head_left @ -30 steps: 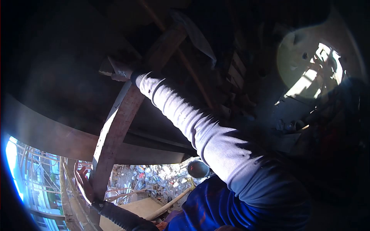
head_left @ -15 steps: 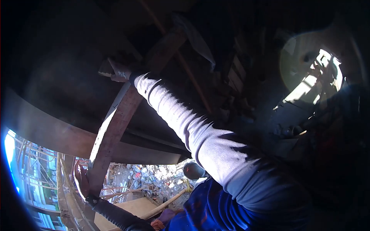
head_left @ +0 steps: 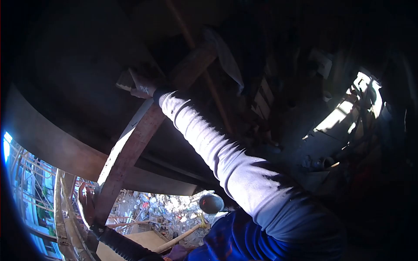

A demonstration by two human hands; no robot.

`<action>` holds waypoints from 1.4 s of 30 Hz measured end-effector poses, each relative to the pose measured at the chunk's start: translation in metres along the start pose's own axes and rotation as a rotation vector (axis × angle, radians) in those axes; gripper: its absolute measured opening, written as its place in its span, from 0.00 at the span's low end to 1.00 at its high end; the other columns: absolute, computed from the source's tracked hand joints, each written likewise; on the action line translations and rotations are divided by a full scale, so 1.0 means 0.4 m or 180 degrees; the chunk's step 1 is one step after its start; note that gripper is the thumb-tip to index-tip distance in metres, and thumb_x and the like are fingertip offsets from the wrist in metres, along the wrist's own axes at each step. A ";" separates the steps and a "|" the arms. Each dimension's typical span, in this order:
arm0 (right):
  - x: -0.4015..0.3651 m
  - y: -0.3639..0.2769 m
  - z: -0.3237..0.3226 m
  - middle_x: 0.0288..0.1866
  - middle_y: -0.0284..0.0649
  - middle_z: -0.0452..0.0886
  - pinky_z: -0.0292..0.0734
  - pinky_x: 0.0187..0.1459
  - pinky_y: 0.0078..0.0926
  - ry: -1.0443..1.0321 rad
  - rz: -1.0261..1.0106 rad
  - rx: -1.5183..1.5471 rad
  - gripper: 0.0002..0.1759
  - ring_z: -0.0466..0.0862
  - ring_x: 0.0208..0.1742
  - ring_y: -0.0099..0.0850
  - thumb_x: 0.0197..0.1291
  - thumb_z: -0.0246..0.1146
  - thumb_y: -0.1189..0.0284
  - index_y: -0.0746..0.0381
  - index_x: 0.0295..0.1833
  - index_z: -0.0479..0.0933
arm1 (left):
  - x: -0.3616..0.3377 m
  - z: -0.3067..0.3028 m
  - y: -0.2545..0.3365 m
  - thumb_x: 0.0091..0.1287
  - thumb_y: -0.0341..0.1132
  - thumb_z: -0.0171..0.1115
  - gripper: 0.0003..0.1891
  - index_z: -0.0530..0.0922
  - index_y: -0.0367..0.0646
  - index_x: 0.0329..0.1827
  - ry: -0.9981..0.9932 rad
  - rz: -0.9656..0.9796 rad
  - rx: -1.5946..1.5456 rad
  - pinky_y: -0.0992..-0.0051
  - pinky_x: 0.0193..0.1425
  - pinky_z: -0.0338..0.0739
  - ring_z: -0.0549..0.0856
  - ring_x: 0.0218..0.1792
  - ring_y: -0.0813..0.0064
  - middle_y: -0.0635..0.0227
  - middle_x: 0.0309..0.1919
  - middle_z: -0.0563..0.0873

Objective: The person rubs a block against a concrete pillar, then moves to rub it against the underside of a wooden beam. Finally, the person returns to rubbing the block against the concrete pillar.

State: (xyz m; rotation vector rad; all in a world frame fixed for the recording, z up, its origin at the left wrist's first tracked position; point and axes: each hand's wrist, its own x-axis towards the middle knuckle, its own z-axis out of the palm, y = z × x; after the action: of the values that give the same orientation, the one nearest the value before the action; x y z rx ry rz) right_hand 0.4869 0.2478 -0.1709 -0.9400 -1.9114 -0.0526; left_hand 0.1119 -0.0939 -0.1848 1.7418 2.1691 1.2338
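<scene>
A long wooden beam (head_left: 130,150) slants from the dark upper middle to the lower left. My left hand (head_left: 86,204) is at its lower end, palm and fingers along the side, gripping it there. Higher up, my right hand (head_left: 146,88) reaches across the beam. It is closed on a small pale block (head_left: 125,81), wood by its look, though shadow hides much of it. A grey sleeve covers the right arm and a dark sleeve the left.
Behind the beam is a large dark curved panel (head_left: 65,135). Below lie rubble (head_left: 174,209), a bucket (head_left: 211,203), a board (head_left: 130,243) and a pole (head_left: 183,235). Poles and scaffolding (head_left: 39,187) stand at left. Sunlit debris (head_left: 339,115) lies at right, amid deep shadow.
The view has shifted slightly. The beam's lower end and my left hand appear a little lower and further left; my right hand and block appear slightly right and down. Both grips look unchanged.
</scene>
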 end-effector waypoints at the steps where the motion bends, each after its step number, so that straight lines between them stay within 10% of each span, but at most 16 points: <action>1: -0.010 0.007 -0.006 0.65 0.50 0.69 0.64 0.66 0.50 0.0079 -0.0001 -0.0026 0.43 0.67 0.68 0.49 0.47 0.71 0.55 0.59 0.68 0.66 | 0.008 0.003 0.001 0.76 0.44 0.51 0.23 0.68 0.40 0.68 -0.0007 -0.0007 -0.0015 0.68 0.65 0.67 0.74 0.61 0.67 0.58 0.63 0.74; 12: -0.014 0.001 -0.004 0.72 0.51 0.62 0.58 0.71 0.47 -0.0158 0.0243 -0.0084 0.46 0.61 0.73 0.48 0.51 0.68 0.54 0.59 0.73 0.60 | 0.023 -0.006 -0.001 0.77 0.46 0.50 0.24 0.67 0.41 0.69 -0.0301 -0.0279 -0.0022 0.69 0.68 0.61 0.69 0.65 0.71 0.60 0.67 0.69; 19: -0.008 -0.006 -0.005 0.70 0.53 0.65 0.60 0.71 0.43 -0.0193 0.0367 -0.0188 0.46 0.63 0.72 0.49 0.51 0.68 0.55 0.60 0.73 0.58 | 0.021 -0.001 -0.068 0.78 0.44 0.48 0.22 0.67 0.42 0.69 -0.0205 0.0899 0.0689 0.66 0.72 0.58 0.67 0.68 0.67 0.62 0.68 0.69; 27: 0.010 0.027 0.056 0.74 0.53 0.59 0.55 0.73 0.47 -0.0354 0.0414 0.0100 0.48 0.57 0.76 0.48 0.51 0.68 0.54 0.58 0.75 0.56 | 0.016 0.003 -0.010 0.76 0.43 0.52 0.22 0.68 0.43 0.69 -0.0115 -0.0185 -0.0171 0.72 0.59 0.71 0.74 0.55 0.72 0.64 0.65 0.73; 31: 0.002 0.024 0.037 0.79 0.50 0.51 0.51 0.75 0.47 -0.0547 0.0626 0.0019 0.48 0.50 0.80 0.46 0.53 0.66 0.51 0.51 0.77 0.53 | 0.016 0.011 0.027 0.74 0.46 0.55 0.24 0.69 0.41 0.67 -0.0081 -0.0027 -0.0153 0.79 0.28 0.58 0.63 0.22 0.86 0.73 0.23 0.71; 42: 0.007 0.031 0.002 0.75 0.51 0.59 0.55 0.73 0.48 -0.0639 0.0645 -0.0020 0.46 0.55 0.78 0.50 0.53 0.66 0.50 0.47 0.75 0.55 | 0.014 0.001 0.050 0.74 0.46 0.55 0.22 0.72 0.44 0.64 -0.0134 0.0025 -0.0102 0.80 0.23 0.55 0.63 0.19 0.89 0.78 0.18 0.72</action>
State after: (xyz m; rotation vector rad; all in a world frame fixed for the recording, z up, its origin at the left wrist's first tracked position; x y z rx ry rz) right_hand 0.4936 0.2585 -0.1732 -1.1754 -1.9876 0.1610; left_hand 0.1255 -0.0884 -0.1702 1.7492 2.1098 1.2155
